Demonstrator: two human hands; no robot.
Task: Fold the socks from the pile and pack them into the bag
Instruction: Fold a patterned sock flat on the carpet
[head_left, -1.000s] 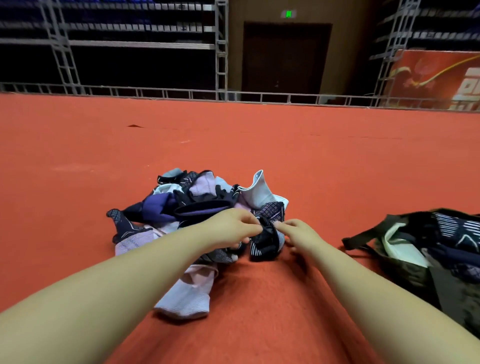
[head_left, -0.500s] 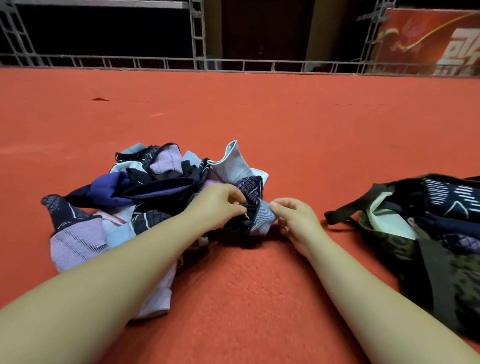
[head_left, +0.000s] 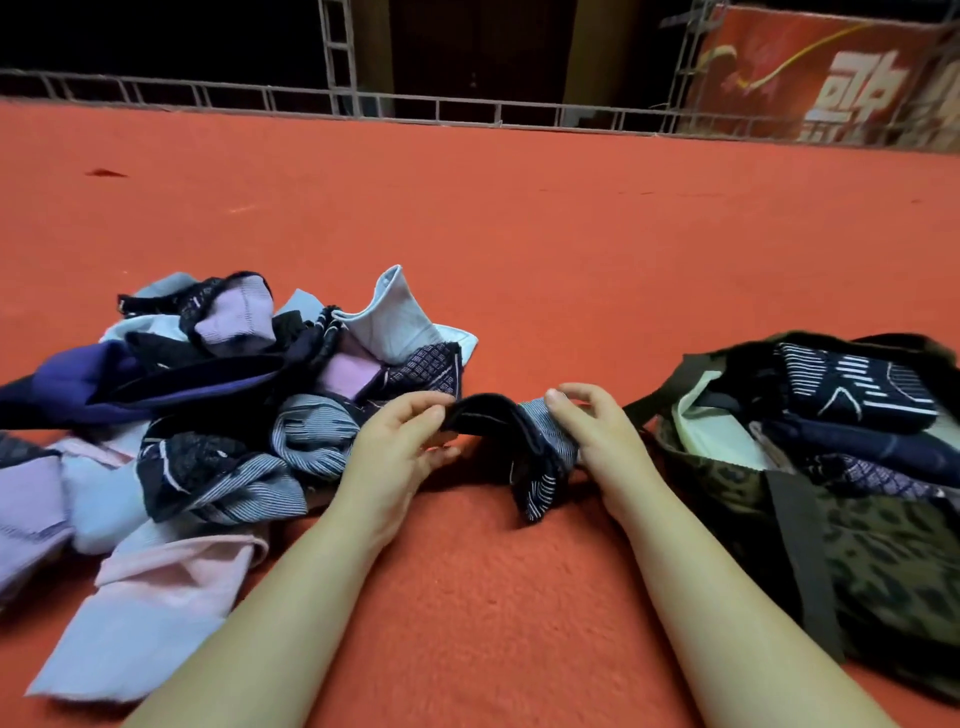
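A dark navy sock with white stripes (head_left: 524, 441) hangs between my two hands just above the red carpet. My left hand (head_left: 400, 441) pinches its dark cuff end, and my right hand (head_left: 592, 431) pinches the lighter striped end. The sock's toe part droops down to the carpet. To the left lies the pile of socks (head_left: 208, 395) in purple, pink, pale blue and navy. On the right sits an open camouflage-patterned bag (head_left: 857, 530) with several folded dark socks inside.
Red carpet (head_left: 519, 234) stretches away to a low metal railing (head_left: 467, 111) at the back. A red banner (head_left: 831, 78) stands at the back right. A long pale pink sock (head_left: 156, 597) lies at the pile's near edge beside my left forearm.
My hands have pulled the dark striped sock out of the pile, to the right and toward me, and spread it between them. The camera has tilted down and moved closer.
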